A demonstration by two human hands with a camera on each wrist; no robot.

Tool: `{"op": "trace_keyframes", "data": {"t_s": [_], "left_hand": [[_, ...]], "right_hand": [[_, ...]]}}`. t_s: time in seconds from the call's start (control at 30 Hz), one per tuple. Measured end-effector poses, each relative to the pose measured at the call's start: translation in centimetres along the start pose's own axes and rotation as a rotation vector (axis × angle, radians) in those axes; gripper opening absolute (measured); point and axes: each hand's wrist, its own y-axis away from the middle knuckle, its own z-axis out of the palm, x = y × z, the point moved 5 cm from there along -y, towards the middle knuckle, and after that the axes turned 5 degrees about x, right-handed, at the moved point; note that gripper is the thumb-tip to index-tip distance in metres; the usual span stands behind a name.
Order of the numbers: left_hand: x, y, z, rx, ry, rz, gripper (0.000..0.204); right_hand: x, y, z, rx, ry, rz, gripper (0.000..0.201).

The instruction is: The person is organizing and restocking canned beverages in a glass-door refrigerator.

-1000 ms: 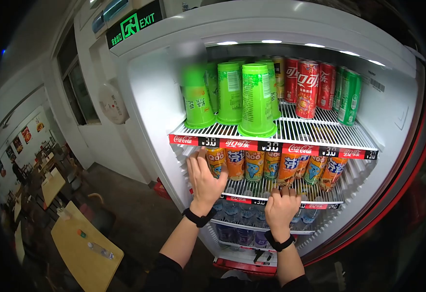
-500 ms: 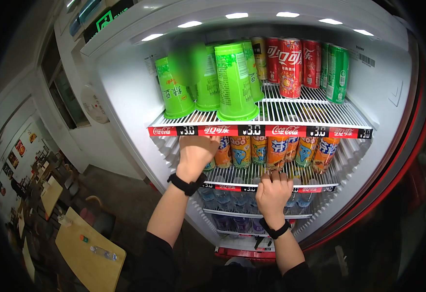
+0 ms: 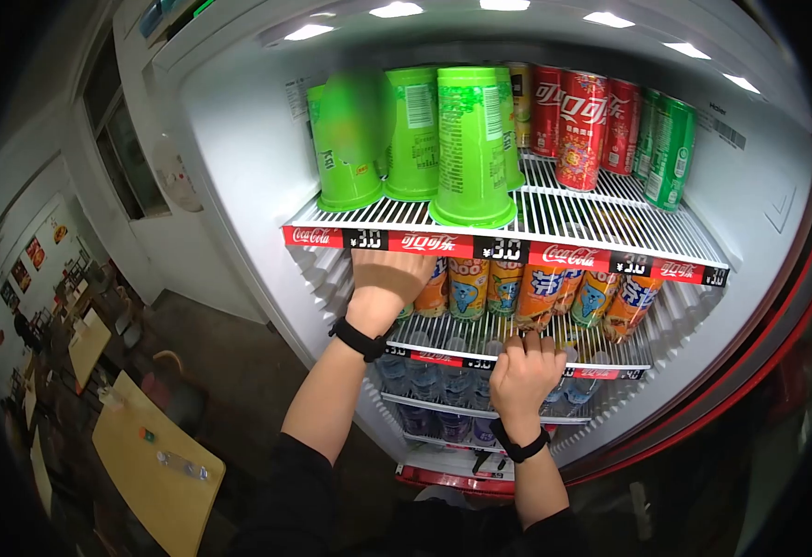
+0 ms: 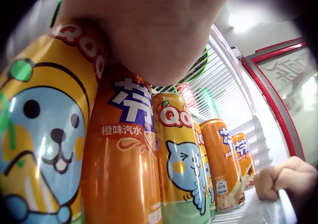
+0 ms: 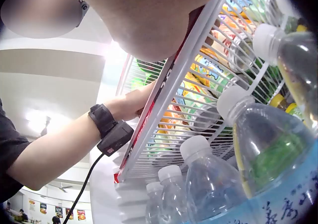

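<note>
In the head view my left hand (image 3: 389, 277) reaches in under the upper shelf's price strip (image 3: 438, 243) at the left end of a row of cans, its fingers hidden. The left wrist view shows that hand (image 4: 149, 25) against the tops of a yellow Qoo can (image 4: 47, 129) and an orange can (image 4: 121, 159); whether it grips either is not visible. My right hand (image 3: 525, 379) has its fingers curled over the front edge of the can shelf (image 3: 425, 356), below an orange can (image 3: 538, 295). In the right wrist view the left forearm (image 5: 64, 142) extends toward the shelf.
Tall green cups (image 3: 471, 148) stand upside down on the upper shelf, with red cans (image 3: 580, 135) and a green can (image 3: 670, 153) to their right. Clear bottles (image 5: 208, 184) fill the shelf below the cans. Tables (image 3: 151, 455) stand at the left.
My left hand has moved from in front of the leftmost cans to farther in, beneath the upper shelf edge. My right hand stays on the lower edge; the head view has shifted.
</note>
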Motion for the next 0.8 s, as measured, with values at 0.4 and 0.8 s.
{"op": "trace_keyframes", "data": {"t_s": [0.4,0.8], "left_hand": [[-0.4,0.3,0.0,0.138,0.007,0.038,0.019],[-1.0,0.9,0.2,0.143,0.03,-0.065,0.032]], "right_hand": [[0.1,0.0,0.2,0.031,0.019,-0.021,0.011],[0.0,-0.1,0.0,-0.003,-0.014,0.01,0.009]]}}
